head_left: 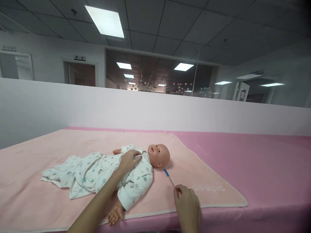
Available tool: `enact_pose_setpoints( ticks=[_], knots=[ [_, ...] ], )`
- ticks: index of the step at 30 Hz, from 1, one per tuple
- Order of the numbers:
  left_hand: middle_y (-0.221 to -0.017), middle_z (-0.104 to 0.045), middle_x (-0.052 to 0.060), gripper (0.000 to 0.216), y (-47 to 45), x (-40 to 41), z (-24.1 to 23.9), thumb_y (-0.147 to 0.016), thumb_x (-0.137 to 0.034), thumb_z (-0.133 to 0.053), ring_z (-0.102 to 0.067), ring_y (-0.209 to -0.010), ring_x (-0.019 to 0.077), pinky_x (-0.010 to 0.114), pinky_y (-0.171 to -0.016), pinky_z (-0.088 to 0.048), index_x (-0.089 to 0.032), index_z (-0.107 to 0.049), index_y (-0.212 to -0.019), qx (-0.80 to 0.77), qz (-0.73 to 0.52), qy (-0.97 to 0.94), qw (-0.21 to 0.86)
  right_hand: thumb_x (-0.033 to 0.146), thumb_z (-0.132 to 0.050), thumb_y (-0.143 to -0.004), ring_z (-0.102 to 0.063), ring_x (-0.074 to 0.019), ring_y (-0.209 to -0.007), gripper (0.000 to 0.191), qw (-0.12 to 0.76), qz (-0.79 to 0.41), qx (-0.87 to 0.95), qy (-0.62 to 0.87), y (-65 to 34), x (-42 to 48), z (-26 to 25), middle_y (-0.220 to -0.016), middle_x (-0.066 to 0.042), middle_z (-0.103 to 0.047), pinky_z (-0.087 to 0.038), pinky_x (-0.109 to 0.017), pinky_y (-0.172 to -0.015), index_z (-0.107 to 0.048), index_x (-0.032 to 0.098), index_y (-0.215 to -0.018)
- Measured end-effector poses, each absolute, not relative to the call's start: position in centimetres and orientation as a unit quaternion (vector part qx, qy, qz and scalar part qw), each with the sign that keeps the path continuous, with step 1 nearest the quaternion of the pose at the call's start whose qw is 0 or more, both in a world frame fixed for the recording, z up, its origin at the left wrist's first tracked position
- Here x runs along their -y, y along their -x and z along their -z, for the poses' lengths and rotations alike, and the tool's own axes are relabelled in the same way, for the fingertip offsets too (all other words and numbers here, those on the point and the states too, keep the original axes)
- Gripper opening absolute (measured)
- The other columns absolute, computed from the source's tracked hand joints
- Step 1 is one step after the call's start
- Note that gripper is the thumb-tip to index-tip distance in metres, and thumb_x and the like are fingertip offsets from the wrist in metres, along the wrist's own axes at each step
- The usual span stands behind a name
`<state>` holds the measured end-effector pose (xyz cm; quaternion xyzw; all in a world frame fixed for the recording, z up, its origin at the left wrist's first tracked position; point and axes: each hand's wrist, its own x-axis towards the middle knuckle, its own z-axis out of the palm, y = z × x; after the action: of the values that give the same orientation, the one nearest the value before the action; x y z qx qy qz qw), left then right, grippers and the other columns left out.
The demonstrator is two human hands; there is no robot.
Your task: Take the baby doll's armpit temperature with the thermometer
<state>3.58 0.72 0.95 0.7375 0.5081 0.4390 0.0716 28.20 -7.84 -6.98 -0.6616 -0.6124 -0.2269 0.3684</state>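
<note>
A baby doll (159, 155) lies on its back, its head to the right, in a white printed outfit (91, 170). My left hand (130, 160) rests on the doll's chest near the collar, thumb and fingers slightly apart. Between the fingertips of my right hand (186, 202) is a thin stick with a blue end (166, 172); its exact kind is unclear. That blue end points at the doll's head, close below the ear. The near doll hand (116, 213) sticks out of its sleeve by the front edge.
Under the doll spreads a peach blanket (206, 194) with pale trim and faint lettering. It lies on a pink-covered table (255, 168). A low white partition (155, 111) runs behind, topped by a clear pane. Farther back are a doorway (84, 74) and ceiling lights.
</note>
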Motion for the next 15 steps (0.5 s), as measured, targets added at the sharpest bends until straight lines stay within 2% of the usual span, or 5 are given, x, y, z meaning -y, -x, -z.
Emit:
enact_pose_setpoints(
  ticks=[5,7,9,15],
  knots=[
    [-0.088,-0.065,0.004,0.022,-3.5,-0.9,-0.8,-0.069,-0.030,-0.051,-0.053,-0.088,0.0225,0.029,-0.075,-0.034,-0.022,-0.067,-0.082,-0.528,-0.403,-0.746,0.056,0.020,-0.047,-0.073,-0.052,-0.0219,-0.071,0.016,0.413,0.216,0.625,0.626,-25.5,8.0,4.6,-0.076,-0.007,-0.063,-0.035,-0.031,-0.063,-0.061,0.019,-0.080],
    [-0.088,-0.065,0.005,0.023,-3.5,-1.2,-0.7,-0.069,-0.029,-0.051,-0.053,-0.088,0.0229,0.029,-0.076,-0.034,-0.022,-0.067,-0.083,-0.531,-0.389,-0.751,0.045,0.019,-0.044,-0.076,-0.052,-0.0209,-0.075,0.019,0.449,0.183,0.642,0.594,-23.3,7.4,2.6,-0.080,-0.007,-0.063,-0.036,-0.030,-0.067,-0.060,0.019,-0.086],
    [-0.086,-0.066,0.005,0.023,-3.4,-1.4,-0.5,-0.069,-0.029,-0.051,-0.054,-0.087,0.0230,0.029,-0.075,-0.034,-0.021,-0.068,-0.082,-0.526,-0.386,-0.757,0.043,0.016,-0.040,-0.079,-0.054,-0.0182,-0.073,0.021,0.464,0.138,0.675,0.556,-20.8,6.0,0.9,-0.078,-0.005,-0.062,-0.037,-0.028,-0.064,-0.058,0.021,-0.087],
    [-0.070,-0.066,0.004,0.022,-3.0,-1.3,-0.3,-0.072,-0.028,-0.048,-0.056,-0.070,0.0198,0.026,-0.063,-0.033,-0.021,-0.069,-0.071,-0.510,-0.428,-0.743,0.072,0.006,-0.039,-0.073,-0.055,-0.0168,-0.071,0.026,0.392,0.085,0.758,0.515,-14.7,0.5,-0.1,-0.081,-0.006,-0.060,-0.034,-0.025,-0.056,-0.057,0.020,-0.086]
  ],
)
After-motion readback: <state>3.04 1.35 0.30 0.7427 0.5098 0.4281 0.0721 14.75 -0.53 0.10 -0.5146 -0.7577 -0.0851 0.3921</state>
